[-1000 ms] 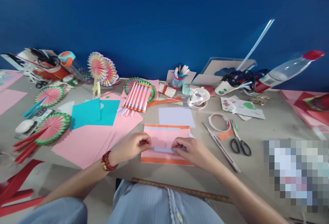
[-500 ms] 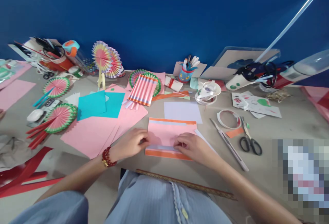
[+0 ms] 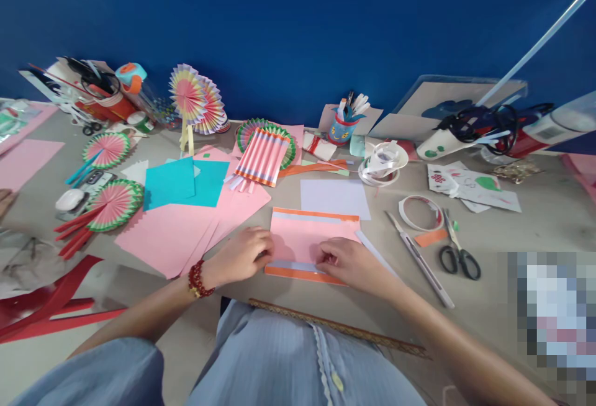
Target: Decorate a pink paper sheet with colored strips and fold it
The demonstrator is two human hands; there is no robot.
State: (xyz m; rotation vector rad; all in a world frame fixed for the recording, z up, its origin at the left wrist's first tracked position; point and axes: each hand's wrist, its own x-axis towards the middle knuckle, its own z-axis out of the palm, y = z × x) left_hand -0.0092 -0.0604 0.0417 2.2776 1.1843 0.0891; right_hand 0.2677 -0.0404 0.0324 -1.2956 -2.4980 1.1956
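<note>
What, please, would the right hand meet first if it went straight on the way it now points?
Going leftward over the pink sheet, the right hand would probably meet the left hand, though depth is hard to judge.

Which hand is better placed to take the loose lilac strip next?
Probably the right hand: the lilac strip lies close beside it, while the left hand is over at the left edge of the pink sheet.

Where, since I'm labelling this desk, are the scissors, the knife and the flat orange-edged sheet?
Scissors (image 3: 457,246): head view, near the pivot.
Knife (image 3: 421,262): head view, middle of the handle.
Flat orange-edged sheet (image 3: 300,239): head view, bare pink middle.
</note>
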